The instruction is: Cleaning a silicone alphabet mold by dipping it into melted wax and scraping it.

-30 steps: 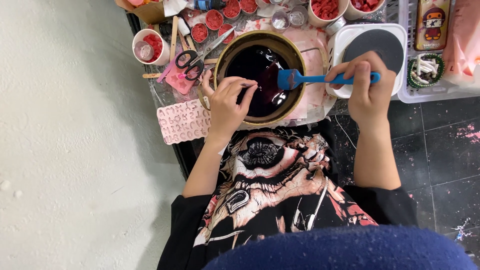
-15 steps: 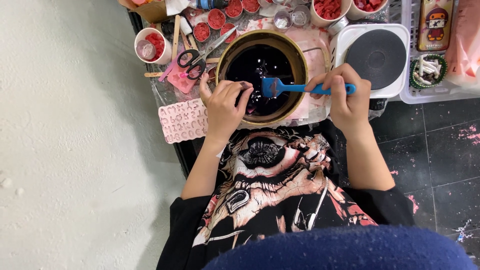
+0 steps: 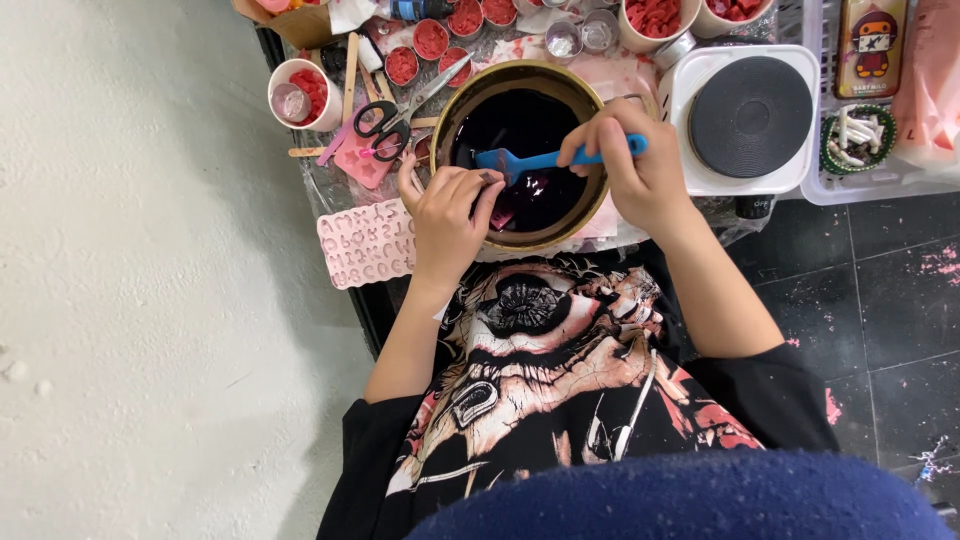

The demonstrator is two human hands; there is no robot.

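Bowl (image 3: 590, 205) of dark red liquid holds blue spatula (image 3: 520, 160).

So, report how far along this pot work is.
Done: dark liquid already fills the pot. In hand: the right hand holds the blue spatula in it, while the left hand rests on the rim. Left: the pink letter mould looks unfilled.

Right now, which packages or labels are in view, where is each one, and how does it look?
Printed pack: top right, inside the white tray; tall rectangle, gold-brown with a red and white cartoon figure.
Pink bag: far right edge, in the same tray; soft, pale pink, cut off by the frame.
Cardboard box: top left corner; brown, only partly in view.
No screens or signs show.
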